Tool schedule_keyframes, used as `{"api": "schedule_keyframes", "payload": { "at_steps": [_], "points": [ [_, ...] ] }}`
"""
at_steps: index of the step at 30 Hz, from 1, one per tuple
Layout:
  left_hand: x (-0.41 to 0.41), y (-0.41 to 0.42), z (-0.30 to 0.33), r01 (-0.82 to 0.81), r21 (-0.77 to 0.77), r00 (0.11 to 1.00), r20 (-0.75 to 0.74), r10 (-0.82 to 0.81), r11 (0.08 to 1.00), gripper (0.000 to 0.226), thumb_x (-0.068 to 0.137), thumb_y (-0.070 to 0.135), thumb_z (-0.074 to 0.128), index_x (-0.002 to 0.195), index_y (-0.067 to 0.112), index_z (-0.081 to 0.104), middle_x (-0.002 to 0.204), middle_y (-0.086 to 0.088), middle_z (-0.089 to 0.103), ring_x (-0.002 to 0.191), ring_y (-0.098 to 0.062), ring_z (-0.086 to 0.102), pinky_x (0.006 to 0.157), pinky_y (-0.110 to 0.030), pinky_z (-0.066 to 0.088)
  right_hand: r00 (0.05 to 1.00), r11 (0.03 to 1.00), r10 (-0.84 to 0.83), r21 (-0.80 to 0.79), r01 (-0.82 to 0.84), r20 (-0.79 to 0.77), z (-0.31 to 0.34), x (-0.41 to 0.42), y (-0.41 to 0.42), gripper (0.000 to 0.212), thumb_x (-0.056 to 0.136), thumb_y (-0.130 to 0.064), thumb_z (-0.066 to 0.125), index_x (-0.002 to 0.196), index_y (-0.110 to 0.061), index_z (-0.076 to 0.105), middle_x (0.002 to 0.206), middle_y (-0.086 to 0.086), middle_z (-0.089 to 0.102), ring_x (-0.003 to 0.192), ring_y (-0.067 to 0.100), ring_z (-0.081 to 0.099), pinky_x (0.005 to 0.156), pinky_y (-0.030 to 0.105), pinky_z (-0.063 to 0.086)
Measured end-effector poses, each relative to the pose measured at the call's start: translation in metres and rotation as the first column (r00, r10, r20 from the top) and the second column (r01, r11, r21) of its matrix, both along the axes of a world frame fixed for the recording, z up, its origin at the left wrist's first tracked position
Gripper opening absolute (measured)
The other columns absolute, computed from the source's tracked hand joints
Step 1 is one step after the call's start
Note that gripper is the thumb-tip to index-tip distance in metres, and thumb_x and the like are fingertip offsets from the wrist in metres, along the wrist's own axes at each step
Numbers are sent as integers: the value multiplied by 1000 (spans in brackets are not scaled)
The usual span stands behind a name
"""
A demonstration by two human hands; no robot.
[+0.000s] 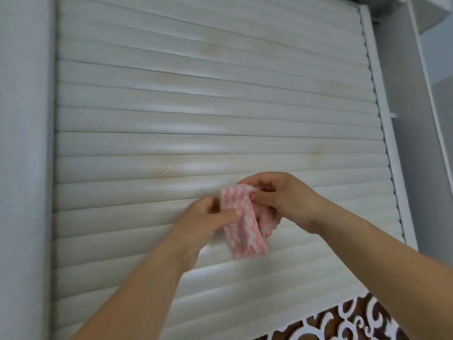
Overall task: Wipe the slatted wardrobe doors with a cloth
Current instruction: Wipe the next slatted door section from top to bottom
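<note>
Up front, cloth [245, 224] pinched between both hands' fingers [230, 214].

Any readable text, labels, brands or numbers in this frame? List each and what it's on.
None: no words, numbers or brand marks show.
Cloth: pink and white zigzag pattern only, no tag in view.
Slatted door: plain slats with a speckled patch, no lettering.
Panel at bottom: white scrollwork on brown, ornament, not writing.
Left hand and right hand both grip the cloth and hide parts of it.

Home bedroom, white slatted wardrobe door [208, 114], ornate fretwork panel [343, 322]
</note>
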State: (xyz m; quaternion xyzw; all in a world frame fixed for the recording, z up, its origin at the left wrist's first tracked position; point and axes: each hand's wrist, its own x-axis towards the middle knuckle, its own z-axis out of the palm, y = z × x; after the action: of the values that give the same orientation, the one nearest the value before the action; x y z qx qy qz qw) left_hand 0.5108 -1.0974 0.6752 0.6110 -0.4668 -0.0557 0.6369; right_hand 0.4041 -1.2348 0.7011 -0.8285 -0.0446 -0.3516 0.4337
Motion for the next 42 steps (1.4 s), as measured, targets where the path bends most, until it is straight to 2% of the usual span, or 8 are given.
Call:
{"api": "schedule_keyframes", "payload": {
  "at_steps": [3,10,19,25,29,33,38,42],
  "points": [
    [1,1,22,-67,-36,998,-1,67,997,26,85,7,61,109,-3,59,104,-17,68,99,-35,63,94,-46,48,996,1000,27,12,-28,88,27,7,-7,25,92,2,54,105,-15,66,84,2,66,45,2,56,39,16,39],
    [-3,3,90,-260,-298,966,-76,248,919,11,85,-7,53,88,3,57,62,-10,57,41,-12,49,46,-21,46,951,992,67,-120,-31,302,78,23,2,24,86,0,59,84,-23,67,80,-1,67,49,1,55,41,19,41],
    [-21,28,163,-54,-506,992,-125,-11,861,20,86,4,47,76,-3,62,75,-20,65,59,-24,64,59,-29,56,896,968,129,-250,-20,424,122,39,29,32,75,-27,79,104,-25,67,100,-5,65,92,10,62,73,35,57],
    [-3,38,188,-218,-483,952,88,295,848,23,88,2,57,111,0,58,94,-15,66,75,-18,66,67,-28,58,730,930,-53,-233,284,682,155,56,41,12,86,-11,63,87,-22,60,85,-3,59,77,17,58,58,24,50],
    [21,63,202,-565,-564,532,308,789,602,28,90,0,46,110,14,60,100,-2,62,93,-16,58,79,-26,48,441,713,-483,49,699,756,178,61,33,16,88,-12,52,101,-21,56,106,-1,52,99,21,49,63,30,33],
    [43,81,204,-698,-546,228,444,866,463,56,84,-11,36,131,18,47,124,-1,54,113,-16,49,84,-20,34,450,579,-576,-47,814,683,181,91,36,25,93,-13,43,113,-20,55,117,5,51,108,27,44,66,31,30],
    [61,88,197,-643,-540,371,400,838,543,73,79,-15,32,142,22,30,117,-2,53,106,-12,51,82,-21,37,447,518,-449,-183,836,773,170,147,67,37,91,-15,41,124,-21,55,127,5,54,114,29,50,88,38,32],
    [73,90,197,-554,-626,432,349,832,549,75,75,-19,30,141,16,29,107,-4,56,100,-14,58,80,-18,37,393,461,-322,-220,860,862,173,167,112,44,74,-27,34,96,-17,71,101,9,70,88,30,66,79,37,25]
  ]
}}
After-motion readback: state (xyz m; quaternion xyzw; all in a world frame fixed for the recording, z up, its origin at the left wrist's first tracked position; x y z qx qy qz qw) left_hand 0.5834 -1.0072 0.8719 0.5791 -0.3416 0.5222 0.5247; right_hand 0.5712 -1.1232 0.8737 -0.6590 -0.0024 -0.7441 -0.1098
